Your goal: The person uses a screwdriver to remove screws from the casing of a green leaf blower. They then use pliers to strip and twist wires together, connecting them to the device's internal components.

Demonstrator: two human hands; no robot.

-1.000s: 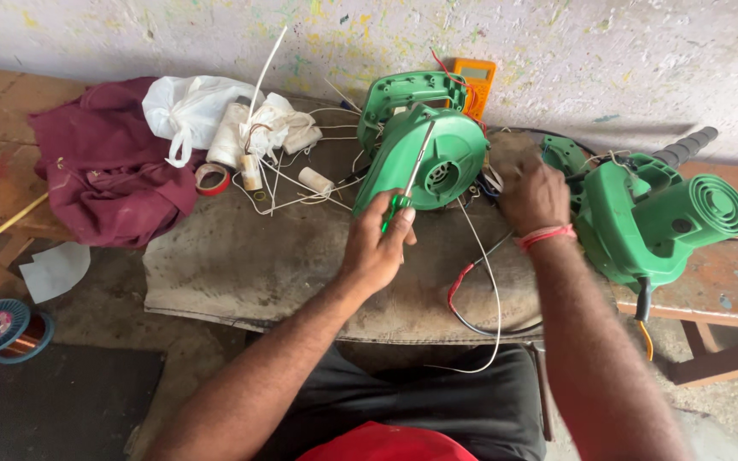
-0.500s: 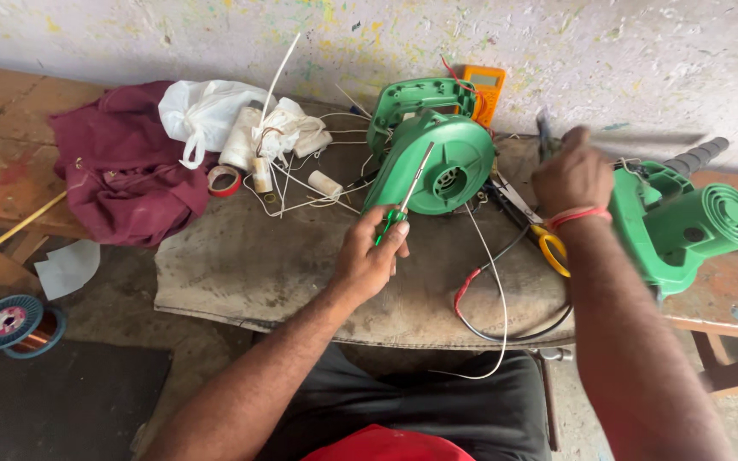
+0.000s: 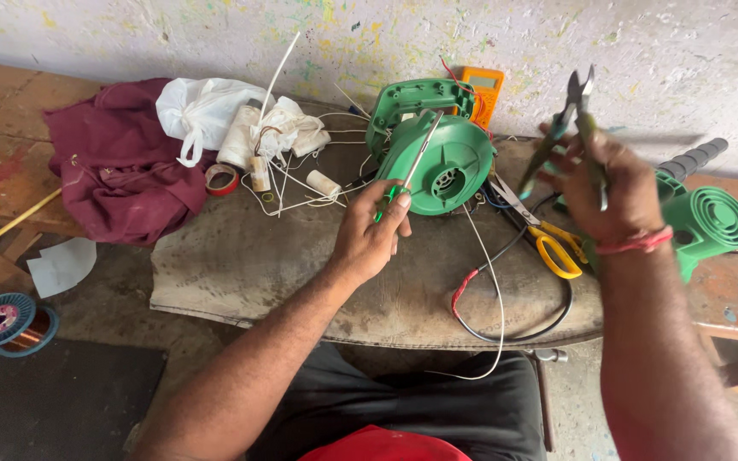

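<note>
My left hand (image 3: 371, 232) grips a green-handled screwdriver (image 3: 409, 171) whose shaft points up at a round green blower housing (image 3: 437, 149) lying on the bench mat. My right hand (image 3: 610, 192) is raised above the bench and holds a pair of teal-handled pliers (image 3: 567, 128), jaws pointing up. Under that hand lie yellow-handled scissors (image 3: 548, 239). A second green blower body (image 3: 706, 222) with a black ribbed grip sits to the right of my right hand. Black, red and white wires (image 3: 489, 294) trail from the housing over the mat's front edge.
A maroon cloth (image 3: 117, 166), a white bag (image 3: 198, 111), white capacitors and a roll of red tape (image 3: 222, 179) lie at the left. An orange multimeter (image 3: 484, 85) stands against the wall. A spool of copper wire (image 3: 6, 320) sits on the floor at the left.
My right hand has left the right-hand blower body and risen, now holding pliers. The left hand stays on the screwdriver at the green housing. The scissors have come into view.
</note>
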